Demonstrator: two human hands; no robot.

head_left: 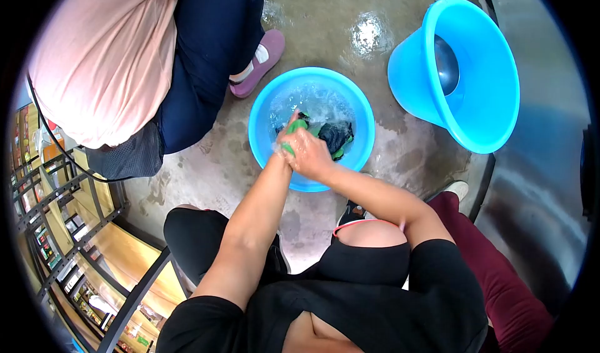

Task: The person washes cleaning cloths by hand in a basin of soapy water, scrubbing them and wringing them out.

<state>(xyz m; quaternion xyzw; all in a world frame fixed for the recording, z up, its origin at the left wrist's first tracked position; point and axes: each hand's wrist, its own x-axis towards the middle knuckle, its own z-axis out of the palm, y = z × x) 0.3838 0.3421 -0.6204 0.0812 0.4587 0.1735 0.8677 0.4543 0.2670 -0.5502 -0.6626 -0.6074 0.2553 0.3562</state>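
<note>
head view: both hands meet over the basin (257, 131), a little left of its middle, with the cloth (337, 133) partly between them and partly in the water (310, 98). the right hand (310, 155) is closed on a bunched green part (295, 126) of the cloth; the left hand (285, 138) presses against it, one finger pointing away from the body, but the right covers much of it and i cannot tell how tightly it is curled. the rest of the cloth, dark with green edges, lies crumpled to the right of the hands and slightly beyond the right knuckles, so the right hand is the nearer one to that loose part. the cloth shows no clear long axis; what can be seen spreads sideways, from the hands toward the basin's right wall. the forearms slant in from either side and converge at the wrists. the bucket (400, 71), tilted with a bowl (445, 65) inside, stands well apart, to the right and farther out on the floor (369, 40).
</note>
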